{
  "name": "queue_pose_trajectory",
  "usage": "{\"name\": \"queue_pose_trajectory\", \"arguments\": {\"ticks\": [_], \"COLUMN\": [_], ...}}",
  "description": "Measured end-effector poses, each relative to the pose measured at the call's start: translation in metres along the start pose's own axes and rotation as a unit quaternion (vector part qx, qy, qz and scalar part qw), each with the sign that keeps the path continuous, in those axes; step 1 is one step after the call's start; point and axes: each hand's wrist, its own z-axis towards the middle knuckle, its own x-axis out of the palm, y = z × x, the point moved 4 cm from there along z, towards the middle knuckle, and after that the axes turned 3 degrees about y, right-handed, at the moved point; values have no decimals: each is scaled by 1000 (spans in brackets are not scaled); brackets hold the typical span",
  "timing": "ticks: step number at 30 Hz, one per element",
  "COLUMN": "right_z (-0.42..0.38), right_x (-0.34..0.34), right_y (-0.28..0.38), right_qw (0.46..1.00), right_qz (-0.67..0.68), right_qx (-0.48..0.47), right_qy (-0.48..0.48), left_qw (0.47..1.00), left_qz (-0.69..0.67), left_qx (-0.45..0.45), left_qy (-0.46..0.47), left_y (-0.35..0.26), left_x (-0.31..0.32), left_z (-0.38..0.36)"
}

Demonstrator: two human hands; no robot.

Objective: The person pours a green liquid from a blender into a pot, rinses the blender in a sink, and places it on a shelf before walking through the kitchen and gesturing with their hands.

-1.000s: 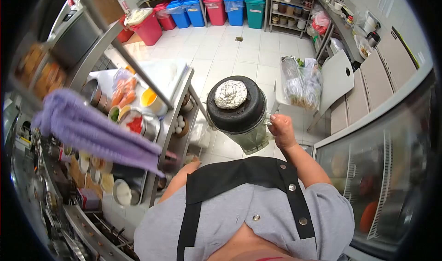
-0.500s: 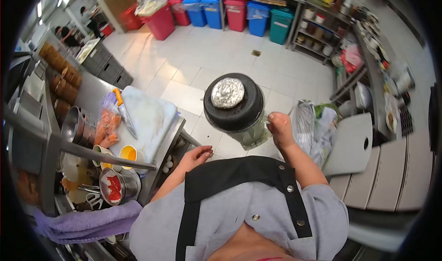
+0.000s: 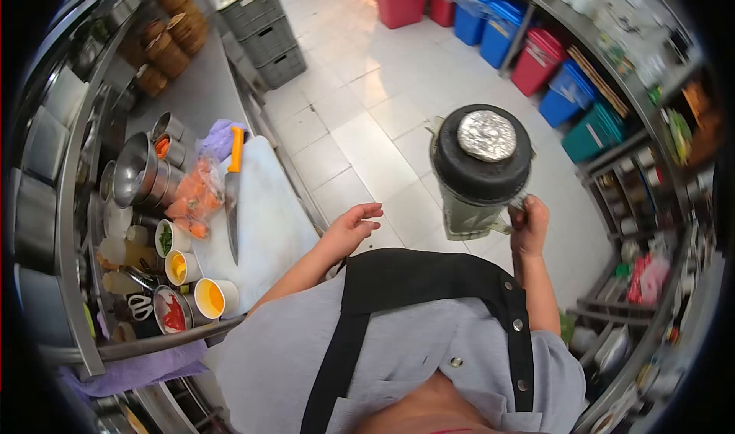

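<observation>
My right hand (image 3: 530, 226) is closed around the handle of a blender jar (image 3: 468, 213). The jar is see-through with a greenish tint, and a black lid (image 3: 459, 158) covers it. Crumpled foil (image 3: 487, 135) caps the middle of the lid. The jar hangs upright in front of me over the floor. My left hand (image 3: 358, 226) is held out with fingers apart and nothing in it, left of the jar and not touching it. Nearest to that hand is a white cutting board (image 3: 272, 204), where a knife (image 3: 233, 193) with an orange handle lies along the left side.
Beside the board are bagged carrots (image 3: 197, 197), a cup of yellow contents (image 3: 214, 298), a bowl with something red (image 3: 174, 311) and stacked metal bowls (image 3: 136, 166). Grey crates (image 3: 264, 36) stand beyond the counter. Coloured bins (image 3: 540, 59) line the far right wall above the tiled floor (image 3: 352, 143).
My view has turned left, so the counter and cutting board show more fully and the bins sit farther right. The blender jar, still in my right hand, appears farther right in view.
</observation>
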Motion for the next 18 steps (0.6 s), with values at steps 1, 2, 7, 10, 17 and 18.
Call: {"name": "queue_pose_trajectory", "arguments": {"ticks": [1, 2, 7, 10, 17, 18], "right_z": [24, 47, 184, 272, 428, 446], "right_x": [2, 6, 33, 58, 172, 188], "right_y": [-2, -1, -16, -42, -62, -67], "right_qw": [1000, 1000, 989, 974, 927, 923], "right_qz": [1, 6, 4, 25, 32, 36], "right_qx": [-1, 7, 14, 14, 59, 64], "right_qy": [14, 29, 145, 226, 368, 378], "left_qw": [1000, 1000, 989, 973, 929, 918], "left_qz": [10, 7, -40, -69, -118, -111], "left_qx": [-3, -6, -2, -12, -84, -106], "left_qy": [5, -12, -140, -218, -340, -366], "left_y": [-7, -12, -28, -37, -40, -41], "left_x": [-7, -13, -43, -54, -89, -100], "left_z": [13, 24, 97, 140, 212, 219]}}
